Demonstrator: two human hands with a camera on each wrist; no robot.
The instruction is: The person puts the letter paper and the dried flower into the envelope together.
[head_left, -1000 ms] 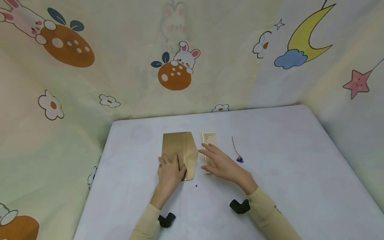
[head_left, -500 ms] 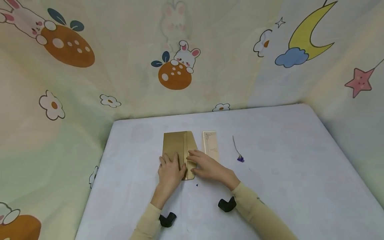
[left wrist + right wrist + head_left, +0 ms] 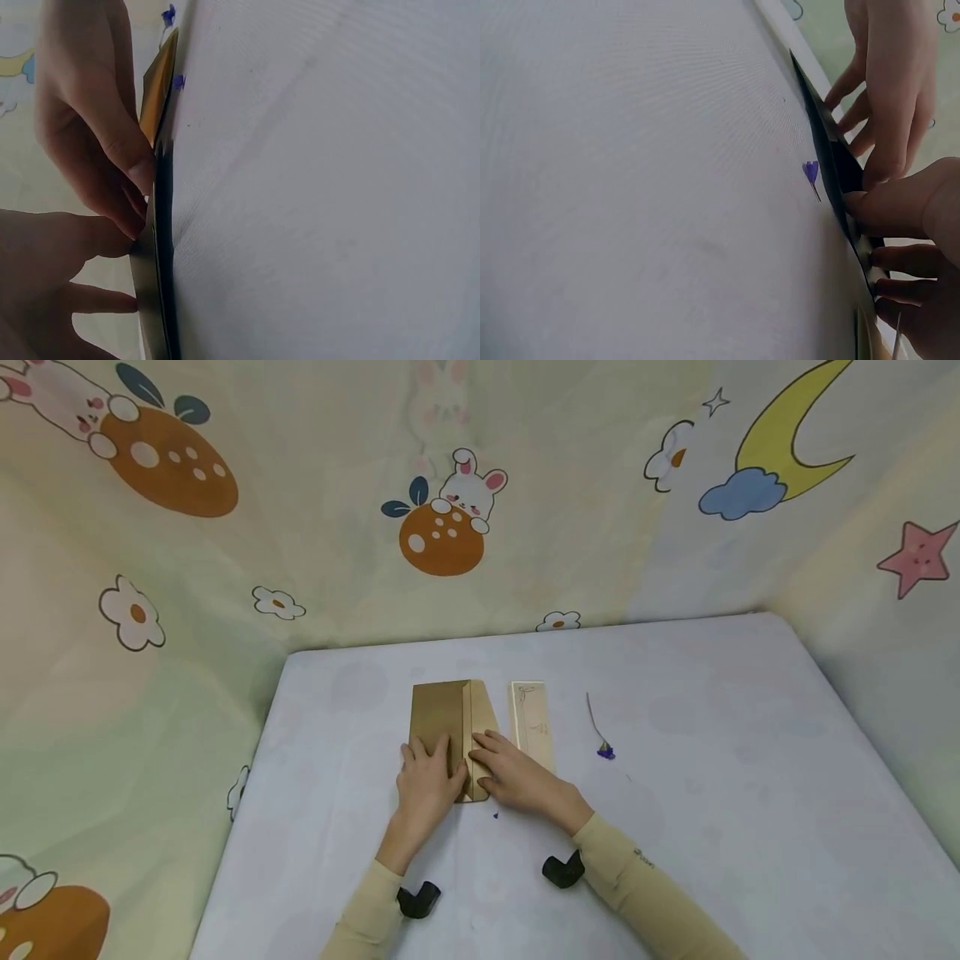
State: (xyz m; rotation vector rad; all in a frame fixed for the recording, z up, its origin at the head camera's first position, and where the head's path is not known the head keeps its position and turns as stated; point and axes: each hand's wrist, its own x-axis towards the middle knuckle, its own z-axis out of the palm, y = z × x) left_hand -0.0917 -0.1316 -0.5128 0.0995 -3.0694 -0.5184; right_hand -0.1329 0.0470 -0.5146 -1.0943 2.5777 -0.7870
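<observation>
A gold envelope (image 3: pixel 438 706) lies on the table with its flap (image 3: pixel 483 714) unfolded to the right. My left hand (image 3: pixel 426 781) rests on the envelope's body with spread fingers, its thumb near the flap's fold. On the flap lies my right hand (image 3: pixel 517 777), its fingertips close to the fold. In the right wrist view its thumb (image 3: pixel 892 206) sits at the envelope's near edge, and the other fingers touch further along. Just right of the flap is a cream strip (image 3: pixel 529 714) with a fine line drawing; my right hand overlaps its lower end.
A dried purple flower (image 3: pixel 605 750) on a thin stem lies to the right of the strip. Below the envelope is a small purple petal piece (image 3: pixel 496 816). White cloth covers the table (image 3: pixel 712 735), and a cartoon-printed curtain (image 3: pixel 322 527) hangs around it.
My right hand has moved left from above the cream strip onto the envelope's flap, uncovering most of the strip. My left hand stays on the envelope. The head view has tilted slightly.
</observation>
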